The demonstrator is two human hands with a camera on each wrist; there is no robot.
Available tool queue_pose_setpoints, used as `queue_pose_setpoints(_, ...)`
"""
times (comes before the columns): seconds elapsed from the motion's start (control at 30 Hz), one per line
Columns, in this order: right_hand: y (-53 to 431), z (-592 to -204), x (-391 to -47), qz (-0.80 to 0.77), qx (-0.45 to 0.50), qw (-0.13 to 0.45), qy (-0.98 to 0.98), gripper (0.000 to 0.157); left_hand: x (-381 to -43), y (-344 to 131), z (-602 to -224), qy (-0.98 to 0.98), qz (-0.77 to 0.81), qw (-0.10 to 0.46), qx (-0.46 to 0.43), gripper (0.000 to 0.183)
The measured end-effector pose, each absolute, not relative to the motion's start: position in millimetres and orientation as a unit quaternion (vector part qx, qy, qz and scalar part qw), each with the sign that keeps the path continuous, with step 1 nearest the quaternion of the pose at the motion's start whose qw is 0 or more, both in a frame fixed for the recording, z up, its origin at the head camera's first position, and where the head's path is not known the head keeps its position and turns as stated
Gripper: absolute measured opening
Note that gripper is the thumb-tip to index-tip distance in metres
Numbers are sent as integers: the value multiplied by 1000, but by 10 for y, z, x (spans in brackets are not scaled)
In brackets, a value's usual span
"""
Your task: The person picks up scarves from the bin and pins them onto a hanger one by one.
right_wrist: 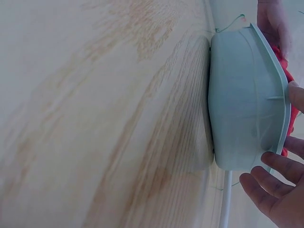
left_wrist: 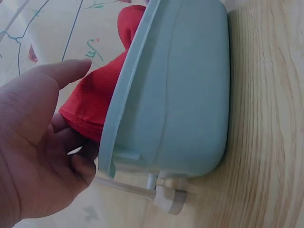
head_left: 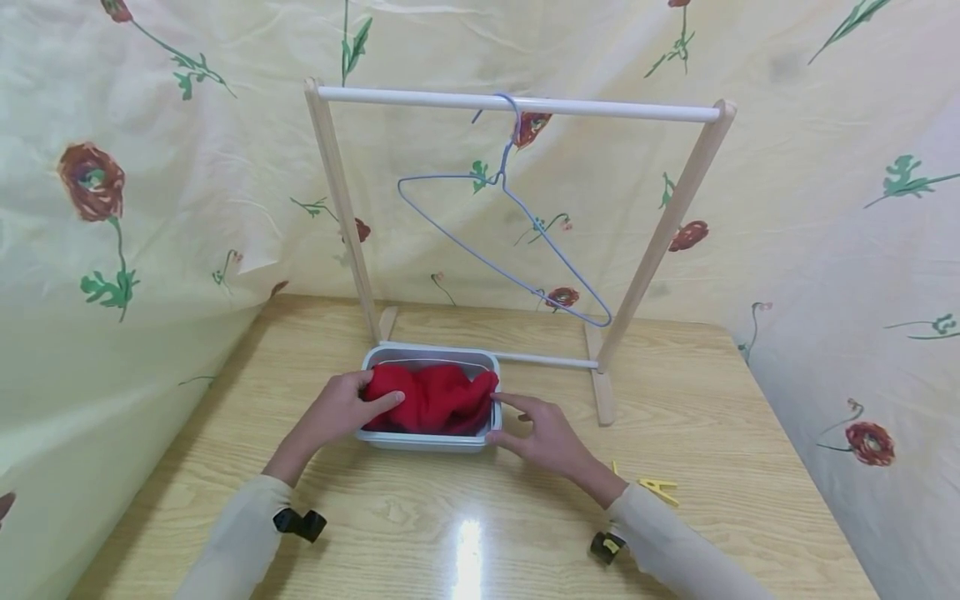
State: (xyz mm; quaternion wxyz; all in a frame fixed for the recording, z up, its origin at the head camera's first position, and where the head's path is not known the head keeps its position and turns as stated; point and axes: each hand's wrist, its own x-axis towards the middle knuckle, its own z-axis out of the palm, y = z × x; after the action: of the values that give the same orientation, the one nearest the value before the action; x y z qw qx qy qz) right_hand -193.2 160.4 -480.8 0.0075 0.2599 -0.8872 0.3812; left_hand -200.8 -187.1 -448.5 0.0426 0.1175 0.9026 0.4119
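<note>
A flowered sheet [head_left: 270,150] surrounds the table [head_left: 405,508]. On it stands the rack [head_left: 600,107], its hanger [head_left: 502,173] at 1 o'clock from the tub [head_left: 427,444]. The tub sits upright on the table, just in front of the rack's lower bar. Only the head view looks down into it, where red cloth [head_left: 431,396] lies bunched. The left wrist view adds the cloth bulging above the rim. At 9 o'clock on the tub, the left hand [head_left: 345,408] is half closed, holding the cloth between thumb and curled fingers. At 3 to 4 o'clock, the right hand [head_left: 543,433] is spread, thumb and forefinger touching the rim; the right wrist view alone reveals its other fingers loosely extended outside. A yellow clip [head_left: 658,490], seen only from the head, lies at 4 o'clock.
</note>
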Motion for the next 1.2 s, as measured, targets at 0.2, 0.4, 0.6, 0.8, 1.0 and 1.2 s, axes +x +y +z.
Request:
queue_pose_setpoints(0.2,1596,-4806,-1925,377,262,15,-889,63,-2026,-1839,-4445,906,410,35,101,26)
queue_pose_setpoints(0.4,1594,-4797,-1918,383,263,18,-885,63,-2029,-1814,-4454,902,416,22,115,23)
queue_pose_setpoints(0.6,1590,-4786,-1911,383,256,9,-888,64,-2036,-1795,-4443,906,411,26,101,30)
queue_pose_setpoints(0.8,1588,-4774,-1906,384,255,7,-888,63,-2056,-1797,-4437,908,410,45,74,29)
queue_pose_setpoints(1.0,1588,-4777,-1903,386,261,12,-885,62,-2072,-1798,-4440,916,384,86,78,42)
queue_pose_setpoints(1.2,1587,-4784,-1905,389,258,10,-884,63,-2080,-1751,-4459,918,370,104,96,45)
